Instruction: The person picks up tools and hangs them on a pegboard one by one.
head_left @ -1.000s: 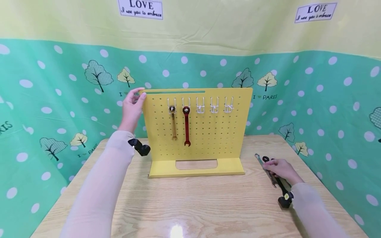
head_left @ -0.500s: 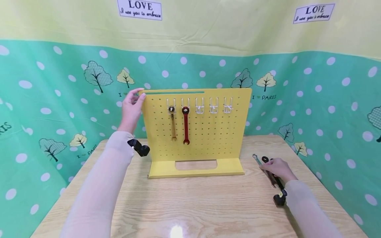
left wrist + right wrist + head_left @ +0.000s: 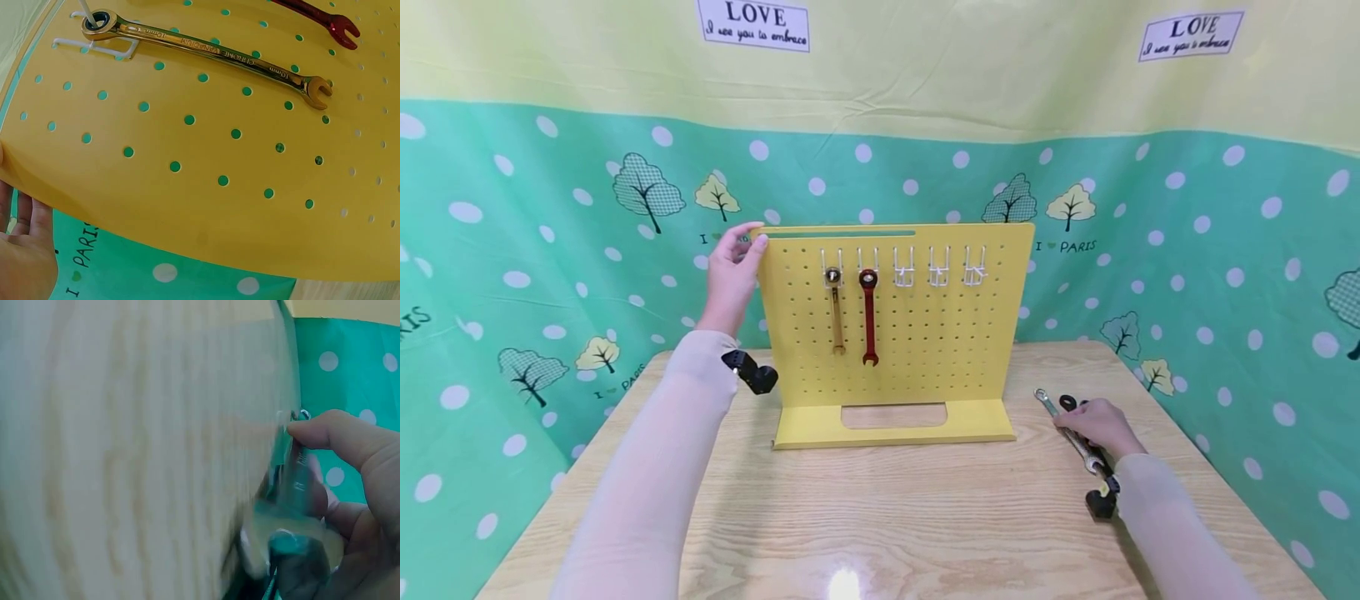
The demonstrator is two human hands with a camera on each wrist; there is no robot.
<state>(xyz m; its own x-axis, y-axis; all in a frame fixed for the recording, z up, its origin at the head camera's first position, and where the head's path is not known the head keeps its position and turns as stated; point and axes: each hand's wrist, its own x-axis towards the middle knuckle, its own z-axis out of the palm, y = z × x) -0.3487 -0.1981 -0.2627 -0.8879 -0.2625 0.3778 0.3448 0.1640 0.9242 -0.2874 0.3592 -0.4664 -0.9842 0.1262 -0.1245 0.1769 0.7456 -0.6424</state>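
Note:
In the head view my left hand [image 3: 730,279] pinches the upper left corner of a yellow pegboard [image 3: 940,350], thumb in front and fingers behind. My right hand [image 3: 1103,425] holds a silver combination wrench [image 3: 1045,399] between thumb and fingers, low over the table at the right. In the right wrist view the wrench [image 3: 299,472] runs along the fingers, its near open end blurred. Beneath that hand lie dark wrenches [image 3: 1067,402], partly hidden. A gold wrench [image 3: 206,50] and a red wrench [image 3: 870,321] hang by their ring ends on the board's two left hooks.
Three white wire hooks [image 3: 938,268] on the board's right half carry no wrench. The board's foot [image 3: 977,421] stands on a wooden table [image 3: 887,517]. A green and yellow patterned curtain [image 3: 1225,208] surrounds the table at the back and sides.
My right hand has moved slightly left, and the silver wrench has shifted left with it, away from the dark wrenches. My left hand stays on the board's corner.

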